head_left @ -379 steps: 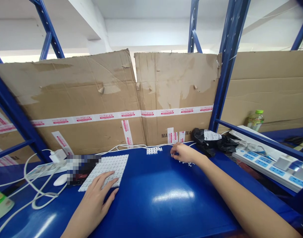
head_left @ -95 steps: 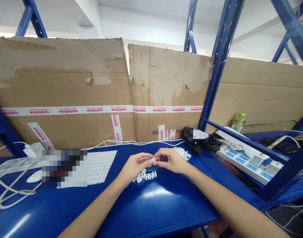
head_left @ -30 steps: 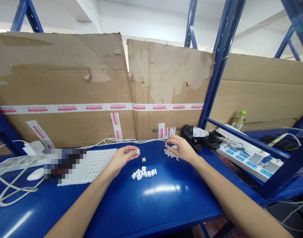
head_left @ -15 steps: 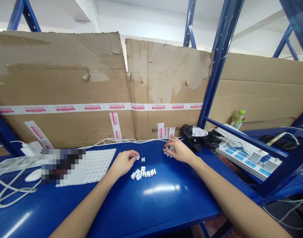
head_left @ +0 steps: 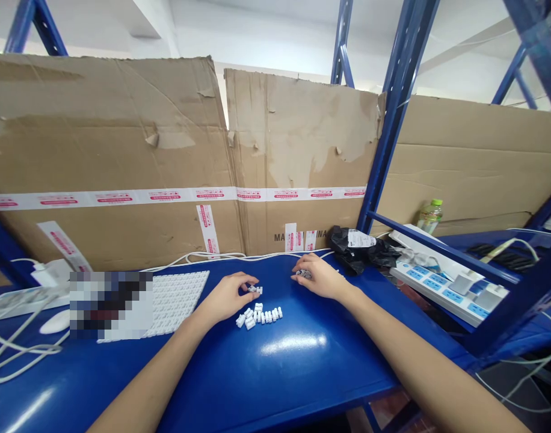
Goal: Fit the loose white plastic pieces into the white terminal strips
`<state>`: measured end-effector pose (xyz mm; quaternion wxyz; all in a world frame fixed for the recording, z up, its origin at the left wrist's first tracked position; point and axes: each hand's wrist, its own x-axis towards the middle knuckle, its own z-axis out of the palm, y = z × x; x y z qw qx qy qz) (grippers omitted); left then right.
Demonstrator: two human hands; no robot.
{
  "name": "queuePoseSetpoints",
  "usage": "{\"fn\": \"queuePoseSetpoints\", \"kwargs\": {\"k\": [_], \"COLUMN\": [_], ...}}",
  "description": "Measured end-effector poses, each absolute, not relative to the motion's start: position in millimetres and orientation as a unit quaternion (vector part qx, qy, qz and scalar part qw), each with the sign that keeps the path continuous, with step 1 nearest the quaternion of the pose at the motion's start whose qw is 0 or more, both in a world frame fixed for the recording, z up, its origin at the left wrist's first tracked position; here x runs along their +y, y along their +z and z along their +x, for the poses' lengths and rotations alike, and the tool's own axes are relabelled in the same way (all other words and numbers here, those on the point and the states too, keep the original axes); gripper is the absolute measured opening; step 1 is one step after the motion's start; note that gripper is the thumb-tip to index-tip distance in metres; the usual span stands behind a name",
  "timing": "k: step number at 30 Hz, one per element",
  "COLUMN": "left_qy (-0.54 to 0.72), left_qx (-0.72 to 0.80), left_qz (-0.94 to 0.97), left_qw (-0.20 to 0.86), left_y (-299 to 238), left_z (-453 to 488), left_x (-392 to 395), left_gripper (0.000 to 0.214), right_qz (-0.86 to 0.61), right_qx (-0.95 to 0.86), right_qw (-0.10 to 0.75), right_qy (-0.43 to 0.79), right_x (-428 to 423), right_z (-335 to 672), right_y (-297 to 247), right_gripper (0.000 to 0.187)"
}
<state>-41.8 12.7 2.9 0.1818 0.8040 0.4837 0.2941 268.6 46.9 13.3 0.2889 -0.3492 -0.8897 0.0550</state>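
Note:
My left hand [head_left: 233, 294] is closed in a pinch on a small white wire connector [head_left: 252, 288], and a second connector [head_left: 259, 290] lies right by its fingertips. In front of this hand, several white wire connectors [head_left: 269, 316] lie on the blue table, some lined up in a row and others loosely heaped. My right hand [head_left: 318, 276] curls its fingers around a cluster of small whitish pieces [head_left: 304, 273], apparently more connectors. The palm hides part of that cluster, and a few bits show behind the hand.
Left of my hands lie a white keyboard [head_left: 180, 300], partly pixelated over, and a white mouse [head_left: 54, 322]. A black plastic bag [head_left: 347, 258] is at the back right, near a power strip [head_left: 438, 291] and a blue post [head_left: 388, 120]. Cardboard [head_left: 176, 150] stands behind.
My left hand has moved slightly right, up to the lone connector. My right hand's fingers have curled in around the small pieces. The view has shifted a little.

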Motion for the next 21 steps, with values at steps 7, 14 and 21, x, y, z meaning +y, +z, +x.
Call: {"fn": "queuePoseSetpoints", "kwargs": {"k": [7,14,21], "left_qy": [0.284,0.304,0.282], "left_qx": [0.436,0.403,0.401], "left_qz": [0.830,0.838,0.852], "left_qw": [0.198,0.207,0.185], "left_y": [0.7,1.3,4.0], "left_z": [-36.1,-30.4,-29.8], "left_x": [19.2,18.8,20.0], "left_gripper": [0.025,0.026,0.020], "right_qz": [-0.266,-0.229,-0.211], "right_qx": [-0.911,-0.908,-0.900], "right_qw": [0.273,0.232,0.236], "right_qy": [0.157,0.265,0.299], "right_x": [28.0,17.3,24.5], "right_z": [250.2,234.4,233.7], "right_y": [17.1,8.0,-1.1], "right_gripper": [0.021,0.039,0.026]}}
